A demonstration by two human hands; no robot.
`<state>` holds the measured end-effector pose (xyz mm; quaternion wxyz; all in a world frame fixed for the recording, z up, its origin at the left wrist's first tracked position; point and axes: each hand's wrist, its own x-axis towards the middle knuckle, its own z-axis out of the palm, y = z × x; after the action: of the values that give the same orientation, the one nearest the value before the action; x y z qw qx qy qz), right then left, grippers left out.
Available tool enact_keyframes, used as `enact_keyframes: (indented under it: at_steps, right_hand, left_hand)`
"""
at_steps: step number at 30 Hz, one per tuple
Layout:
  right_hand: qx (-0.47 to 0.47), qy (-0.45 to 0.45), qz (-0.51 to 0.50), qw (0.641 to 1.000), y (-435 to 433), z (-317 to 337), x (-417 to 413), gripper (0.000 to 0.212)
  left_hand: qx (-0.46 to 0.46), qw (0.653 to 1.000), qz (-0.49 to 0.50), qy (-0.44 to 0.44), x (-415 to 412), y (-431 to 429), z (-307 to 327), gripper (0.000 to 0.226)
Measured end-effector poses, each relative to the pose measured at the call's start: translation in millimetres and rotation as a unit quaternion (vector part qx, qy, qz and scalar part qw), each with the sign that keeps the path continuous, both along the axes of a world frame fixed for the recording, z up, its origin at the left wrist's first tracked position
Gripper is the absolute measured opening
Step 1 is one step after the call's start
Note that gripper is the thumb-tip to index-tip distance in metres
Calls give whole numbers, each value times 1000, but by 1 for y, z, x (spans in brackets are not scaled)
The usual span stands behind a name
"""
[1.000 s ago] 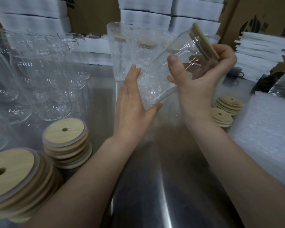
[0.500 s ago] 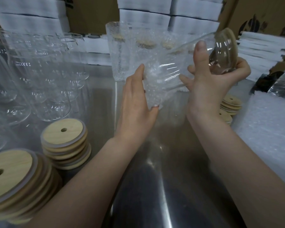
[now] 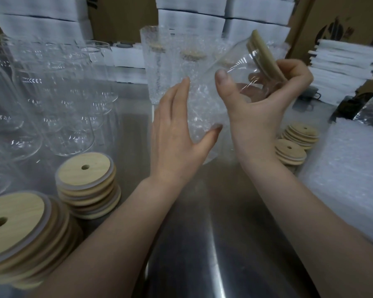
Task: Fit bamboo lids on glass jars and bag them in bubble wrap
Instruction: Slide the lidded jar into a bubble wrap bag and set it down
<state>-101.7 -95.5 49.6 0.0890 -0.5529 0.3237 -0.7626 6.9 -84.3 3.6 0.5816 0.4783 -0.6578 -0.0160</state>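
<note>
My right hand (image 3: 256, 117) grips a clear glass jar (image 3: 239, 67) that is tilted, its bamboo lid (image 3: 265, 54) fitted on the upper right end. The jar's lower end sits in the mouth of a bubble wrap bag (image 3: 202, 108). My left hand (image 3: 174, 134) holds that bag between thumb and fingers, just left of the jar. Both are above the steel table (image 3: 202, 244).
Empty glass jars (image 3: 58, 100) crowd the left. Stacks of bamboo lids stand at the near left (image 3: 84, 171) (image 3: 13, 220) and at the right (image 3: 291, 151). Wrapped jars (image 3: 157, 65) stand behind. A pile of bubble wrap bags (image 3: 353, 164) lies at the right.
My right hand turned the jar so the lid faced me, then tilted it back edge-on. My left hand stayed on the bag and shifted slightly.
</note>
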Motion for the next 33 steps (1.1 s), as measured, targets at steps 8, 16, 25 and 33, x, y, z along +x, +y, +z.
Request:
enact_keyframes:
  at_steps: [8, 16, 25, 33]
  right_hand:
    - [0, 65, 57, 996, 0, -3, 5, 67]
    - [-14, 77, 40, 996, -2, -1, -2, 67]
    - [-7, 41, 32, 999, -2, 1, -5, 69]
    - [-29, 90, 39, 995, 0, 2, 2, 73]
  left_hand:
    - [-35, 994, -55, 84, 0, 0, 0, 89]
    - [43, 999, 13, 17, -7, 5, 6, 123]
    - [158, 987, 22, 7, -3, -7, -5, 96]
    - [106, 987, -17, 115, -1, -8, -1, 87]
